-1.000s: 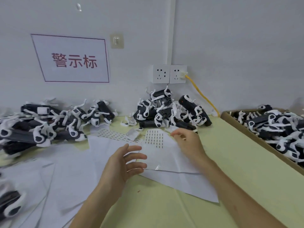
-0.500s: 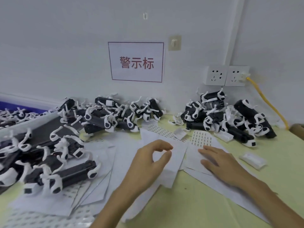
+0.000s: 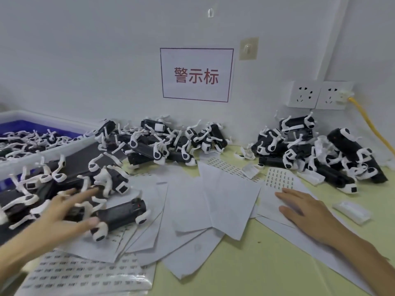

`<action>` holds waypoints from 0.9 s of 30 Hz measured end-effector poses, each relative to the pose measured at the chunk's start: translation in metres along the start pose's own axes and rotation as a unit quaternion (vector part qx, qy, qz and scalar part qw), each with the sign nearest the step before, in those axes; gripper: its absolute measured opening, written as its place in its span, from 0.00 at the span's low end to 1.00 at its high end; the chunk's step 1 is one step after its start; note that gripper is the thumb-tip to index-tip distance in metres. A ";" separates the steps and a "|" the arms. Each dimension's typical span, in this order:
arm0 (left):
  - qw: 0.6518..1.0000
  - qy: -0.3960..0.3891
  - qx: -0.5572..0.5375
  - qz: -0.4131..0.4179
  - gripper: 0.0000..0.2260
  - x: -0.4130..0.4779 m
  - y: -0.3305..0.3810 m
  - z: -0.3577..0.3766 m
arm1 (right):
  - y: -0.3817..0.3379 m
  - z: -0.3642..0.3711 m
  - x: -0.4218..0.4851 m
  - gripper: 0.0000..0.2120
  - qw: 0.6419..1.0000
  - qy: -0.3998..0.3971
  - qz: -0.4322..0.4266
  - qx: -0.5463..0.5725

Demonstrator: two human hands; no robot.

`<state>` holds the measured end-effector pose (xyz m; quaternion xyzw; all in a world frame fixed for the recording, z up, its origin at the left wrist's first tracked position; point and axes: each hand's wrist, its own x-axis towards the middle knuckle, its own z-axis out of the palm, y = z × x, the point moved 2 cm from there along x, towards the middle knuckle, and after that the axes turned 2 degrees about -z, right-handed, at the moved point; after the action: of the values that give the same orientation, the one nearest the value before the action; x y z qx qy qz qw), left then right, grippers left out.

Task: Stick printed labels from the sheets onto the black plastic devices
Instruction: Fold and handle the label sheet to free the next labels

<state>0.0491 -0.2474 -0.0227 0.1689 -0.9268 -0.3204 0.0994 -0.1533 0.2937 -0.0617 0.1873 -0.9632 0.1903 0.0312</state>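
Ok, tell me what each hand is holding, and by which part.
Nothing is held. The left hand reaches, fingers straight, over the nearest black device without closing on it; the right hand lies flat on a label sheet.

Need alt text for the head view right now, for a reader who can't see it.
Left hand reaches with straight fingers into a pile of black devices; right hand lies flat on a label sheet. White sheets litter the table.

devices (image 3: 121, 216): black, white-clipped, heaped | label sheets (image 3: 280, 180): flat, overlapping, perhaps part-used
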 end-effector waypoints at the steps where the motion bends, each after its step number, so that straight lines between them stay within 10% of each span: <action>1: 1.000 -0.024 -0.005 -0.004 0.39 0.000 0.010 0.010 | -0.001 0.000 0.000 0.22 1.000 0.002 0.001 0.002; 9: 0.999 -0.044 -0.009 0.025 0.52 0.043 0.107 0.085 | -0.004 -0.001 -0.002 0.22 1.000 0.001 0.009 0.011; 21: 0.966 0.191 0.132 0.111 0.15 0.072 0.179 0.142 | -0.008 -0.005 -0.003 0.21 1.000 -0.004 0.007 0.016; 27: 0.932 0.240 0.104 0.250 0.33 0.060 0.207 0.146 | -0.010 -0.017 -0.006 0.19 0.999 -0.022 -0.010 0.035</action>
<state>-0.1008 -0.0354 -0.0011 0.0133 -0.9156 -0.1373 0.3776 -0.1438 0.2939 -0.0431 0.2019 -0.9545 0.2194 0.0052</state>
